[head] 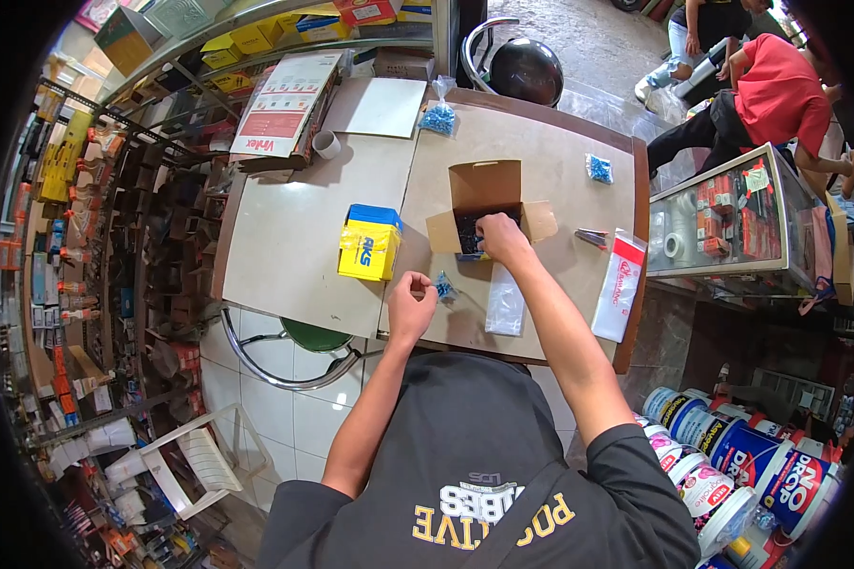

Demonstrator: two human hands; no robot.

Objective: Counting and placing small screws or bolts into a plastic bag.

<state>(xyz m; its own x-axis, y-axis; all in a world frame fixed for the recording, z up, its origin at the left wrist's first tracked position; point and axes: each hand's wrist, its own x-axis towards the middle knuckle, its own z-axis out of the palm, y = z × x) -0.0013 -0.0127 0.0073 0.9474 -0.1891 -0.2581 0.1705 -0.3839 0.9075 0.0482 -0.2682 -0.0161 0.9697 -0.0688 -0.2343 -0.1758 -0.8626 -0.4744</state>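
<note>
My right hand (502,238) reaches into an open cardboard box (485,186) of small dark blue pieces; its fingertips are partly hidden there. My left hand (411,307), thumb and forefinger together, pinches the edge of a small clear plastic bag (445,287) with blue pieces in it. A closed yellow and blue box (370,245) stands left of the open one. Flat clear plastic bags (505,302) lie just below the open box. Two more bags of blue pieces, one knotted (438,118) and one flat (599,168), lie farther off on the table.
A red and white plastic packet (619,284) and a small dark tool or pen (592,237) lie at the table's right. A white cup (326,144) stands beside stacked cartons. A black round stool (525,71) is behind the table. Two people are at the upper right.
</note>
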